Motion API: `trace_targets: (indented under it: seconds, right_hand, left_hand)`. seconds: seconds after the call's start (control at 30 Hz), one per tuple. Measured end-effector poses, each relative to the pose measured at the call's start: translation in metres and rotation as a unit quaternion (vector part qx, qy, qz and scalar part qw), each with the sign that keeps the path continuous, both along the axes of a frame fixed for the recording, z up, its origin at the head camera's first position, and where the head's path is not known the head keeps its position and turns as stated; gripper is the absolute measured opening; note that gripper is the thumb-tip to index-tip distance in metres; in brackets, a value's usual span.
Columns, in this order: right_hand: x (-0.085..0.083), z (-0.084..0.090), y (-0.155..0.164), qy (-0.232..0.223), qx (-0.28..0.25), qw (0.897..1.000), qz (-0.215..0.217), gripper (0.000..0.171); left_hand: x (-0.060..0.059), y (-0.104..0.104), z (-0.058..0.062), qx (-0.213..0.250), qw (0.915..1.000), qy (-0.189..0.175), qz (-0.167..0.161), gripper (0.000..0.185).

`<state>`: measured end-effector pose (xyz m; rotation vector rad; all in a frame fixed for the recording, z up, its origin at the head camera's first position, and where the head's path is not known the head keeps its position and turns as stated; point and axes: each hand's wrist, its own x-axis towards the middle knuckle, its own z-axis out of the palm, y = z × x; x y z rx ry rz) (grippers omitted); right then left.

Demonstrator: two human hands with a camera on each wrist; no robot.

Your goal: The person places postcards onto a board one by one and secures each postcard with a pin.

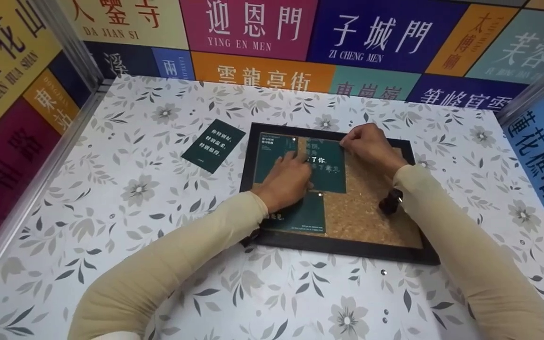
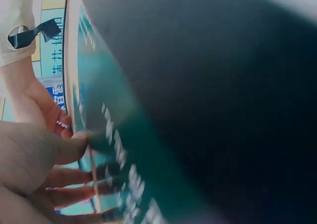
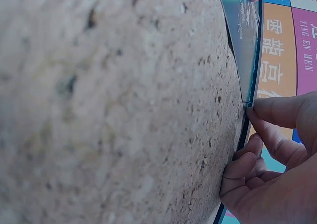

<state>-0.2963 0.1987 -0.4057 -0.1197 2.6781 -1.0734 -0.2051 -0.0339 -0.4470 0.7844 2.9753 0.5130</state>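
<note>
A cork board [image 1: 371, 222] in a black frame lies on the table with green printed cards on it. My left hand [image 1: 287, 182] rests on the upper middle card [image 1: 331, 178], its fingers spread across the surface in the left wrist view. At that card's upper right corner, my right hand [image 1: 369, 145] pinches a thin pin [image 3: 248, 103] between thumb and forefinger; its point meets the corner in the right wrist view. The upper left card [image 1: 271, 158] and the lower card [image 1: 305, 217], partly hidden by my left hand, each show a small shiny pin head.
One loose green card [image 1: 213, 146] lies on the flowered tablecloth [image 1: 111, 189], left of the board. A shiny pin [image 1: 384, 272] lies in front of the frame's near edge. Colourful panels with Chinese lettering [image 1: 253, 23] stand behind the table and at both sides.
</note>
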Motion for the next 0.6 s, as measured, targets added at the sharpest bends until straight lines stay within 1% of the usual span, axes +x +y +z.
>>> trace_targets:
  seconds: [0.07, 0.1, 0.13, 0.37, 0.47, 0.6]
  right_hand:
    - [0.000, 0.000, 0.000, -0.002, -0.002, 1.000, -0.001, 0.018]
    - [0.000, 0.000, 0.000, -0.003, -0.003, 1.000, -0.002, 0.018]
    - [-0.001, 0.000, 0.000, -0.005, -0.003, 1.000, -0.002, 0.018]
    - [-0.001, 0.001, -0.001, -0.009, -0.008, 1.000, -0.006, 0.017]
    - [-0.002, 0.000, -0.001, 0.001, -0.006, 1.000, -0.002, 0.017]
    - [-0.003, -0.002, 0.000, 0.018, 0.001, 1.000, 0.003, 0.017]
  left_hand:
    - [0.003, 0.000, 0.009, -0.023, 0.9997, 0.002, -0.005, 0.029]
    - [0.004, -0.001, 0.012, -0.028, 0.9996, 0.002, -0.008, 0.030]
    - [0.007, -0.002, 0.018, -0.034, 0.9994, -0.001, -0.010, 0.030]
    - [0.011, -0.004, 0.027, -0.050, 0.9986, 0.000, -0.019, 0.037]
    - [0.012, -0.004, 0.032, -0.063, 0.9978, -0.003, -0.018, 0.037]
    - [0.011, -0.004, 0.032, -0.067, 0.9975, -0.007, -0.021, 0.038]
